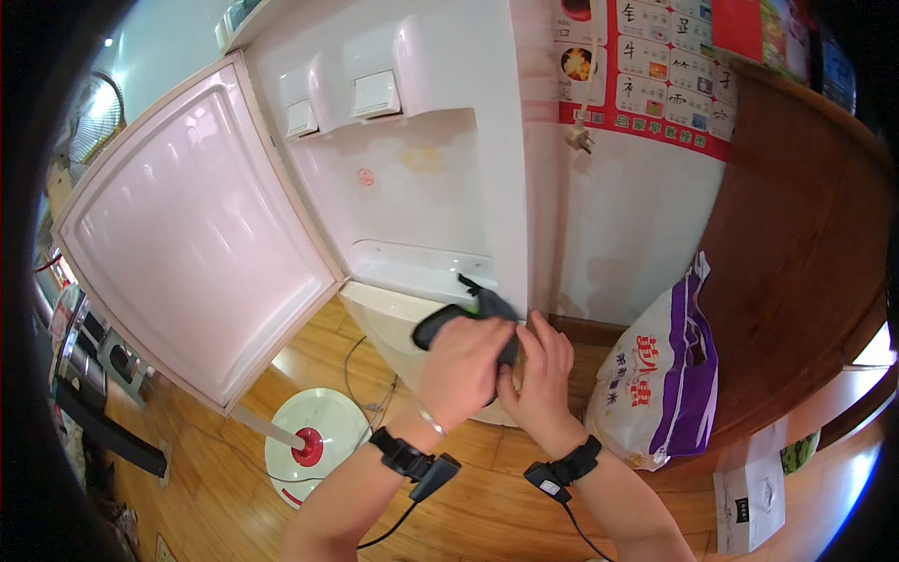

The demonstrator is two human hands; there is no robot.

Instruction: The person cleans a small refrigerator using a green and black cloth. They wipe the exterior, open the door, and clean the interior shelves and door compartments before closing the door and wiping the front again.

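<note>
Both my hands meet around a dark, soft-looking item with a black strap end (484, 303), blurred and partly hidden by the fingers; I cannot tell exactly what it is. My left hand (467, 365) lies over it with its fingers closed. On the item's right side, my right hand (541, 376) touches its edge with the fingertips, its fingers partly spread. Just beyond the hands stands a white water dispenser (502, 211) with its upper door (189, 225) swung out to the left. Each wrist wears a black strap with a small cabled device.
Right of the hands, a white and purple rice bag (653, 379) leans by a brown wooden cabinet (808, 232). A round white base (316, 407) with a pole stands on the wood floor, beside a cable (348, 369). A plug (579, 138) hangs by a wall chart (653, 77).
</note>
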